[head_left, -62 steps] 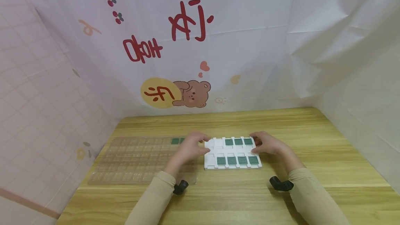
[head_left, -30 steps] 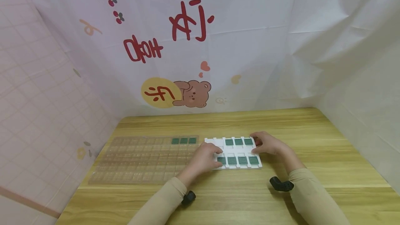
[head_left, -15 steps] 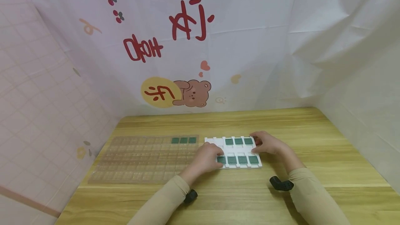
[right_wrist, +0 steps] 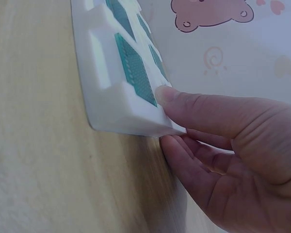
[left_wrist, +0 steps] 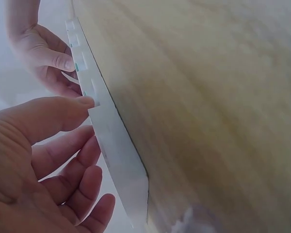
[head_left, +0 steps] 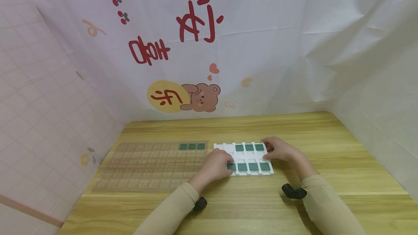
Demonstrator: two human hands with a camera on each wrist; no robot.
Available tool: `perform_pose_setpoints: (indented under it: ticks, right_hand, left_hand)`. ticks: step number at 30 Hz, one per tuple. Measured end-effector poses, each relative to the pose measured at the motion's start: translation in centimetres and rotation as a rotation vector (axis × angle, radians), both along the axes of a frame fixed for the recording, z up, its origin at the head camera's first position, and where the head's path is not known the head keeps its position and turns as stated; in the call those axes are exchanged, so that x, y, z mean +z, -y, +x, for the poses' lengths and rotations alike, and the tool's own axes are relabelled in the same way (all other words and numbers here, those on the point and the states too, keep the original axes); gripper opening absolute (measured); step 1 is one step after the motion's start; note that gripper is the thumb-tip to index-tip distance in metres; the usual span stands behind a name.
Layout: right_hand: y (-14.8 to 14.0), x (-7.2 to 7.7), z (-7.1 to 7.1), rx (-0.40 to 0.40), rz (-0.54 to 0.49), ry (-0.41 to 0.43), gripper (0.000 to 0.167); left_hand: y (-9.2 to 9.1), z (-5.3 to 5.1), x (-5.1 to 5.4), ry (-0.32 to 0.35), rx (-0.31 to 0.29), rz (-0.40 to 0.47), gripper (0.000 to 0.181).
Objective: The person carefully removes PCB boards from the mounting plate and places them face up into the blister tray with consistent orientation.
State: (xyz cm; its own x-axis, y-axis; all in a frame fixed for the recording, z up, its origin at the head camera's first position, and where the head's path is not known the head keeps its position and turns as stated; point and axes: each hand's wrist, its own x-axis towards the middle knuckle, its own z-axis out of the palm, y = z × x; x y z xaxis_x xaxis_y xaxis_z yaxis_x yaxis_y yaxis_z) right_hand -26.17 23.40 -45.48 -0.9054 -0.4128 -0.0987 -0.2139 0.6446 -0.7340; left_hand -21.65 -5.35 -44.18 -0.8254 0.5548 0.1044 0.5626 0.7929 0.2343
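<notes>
Green chip (head_left: 231,167), leftmost visible in the near row of the white tray (head_left: 251,158), lies just right of my left grip (head_left: 215,164), which pinches its near and far edges; my farther right grip (head_left: 280,149) holds the tray's right end.

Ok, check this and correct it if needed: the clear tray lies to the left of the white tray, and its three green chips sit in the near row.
One fix: the three green chips sit in the far row, not the near one, as the head view shows. The clear tray does lie to the left of the white tray.
</notes>
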Motion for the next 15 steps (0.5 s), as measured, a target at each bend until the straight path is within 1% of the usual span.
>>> perform_pose_setpoints:
  ticks: [6, 15]
  right_hand:
    - [0.02, 0.12, 0.08, -0.005, 0.006, 0.005, 0.074]
    - [0.08, 0.38, 0.25, -0.004, 0.003, 0.008, 0.073]
  left_hand:
    - [-0.09, -0.11, -0.03, 0.015, 0.004, -0.005, 0.024]
    - [-0.19, -0.03, 0.24, 0.042, 0.013, 0.016, 0.023]
